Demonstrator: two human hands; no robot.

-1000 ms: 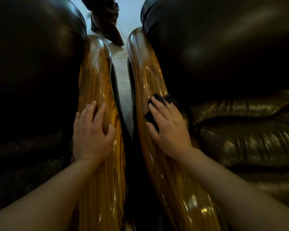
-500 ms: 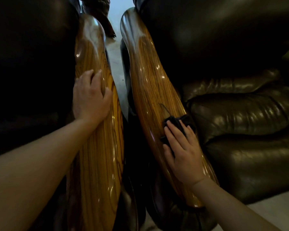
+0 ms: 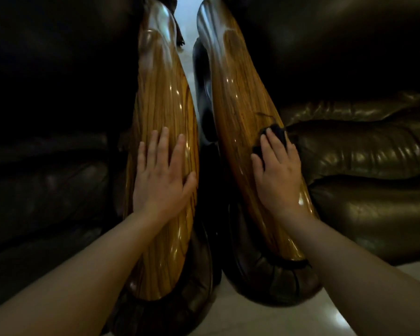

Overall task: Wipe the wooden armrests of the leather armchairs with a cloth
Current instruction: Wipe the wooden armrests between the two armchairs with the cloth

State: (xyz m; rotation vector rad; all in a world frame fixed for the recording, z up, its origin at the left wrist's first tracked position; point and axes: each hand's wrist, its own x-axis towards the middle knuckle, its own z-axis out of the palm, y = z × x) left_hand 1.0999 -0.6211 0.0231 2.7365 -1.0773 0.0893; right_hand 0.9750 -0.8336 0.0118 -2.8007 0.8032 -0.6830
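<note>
Two glossy striped wooden armrests run side by side away from me. My left hand (image 3: 161,173) lies flat, fingers spread, on the left armrest (image 3: 163,93) and holds nothing. My right hand (image 3: 278,170) presses a small dark cloth (image 3: 275,134) onto the right armrest (image 3: 238,88), near its inner edge beside the seat. Most of the cloth is hidden under my fingers; only its far end and a corner by my thumb show.
The dark leather armchair on the left (image 3: 46,141) is in deep shadow. The brown leather seat cushions of the right armchair (image 3: 364,151) bulge against the armrest. A narrow gap (image 3: 204,132) separates the chairs. Pale tiled floor (image 3: 252,318) shows below.
The view has pulled back toward the armrests' near ends. My right hand slid the cloth nearer along the right armrest; my left hand stays flat on the left armrest, fingers now spread.
</note>
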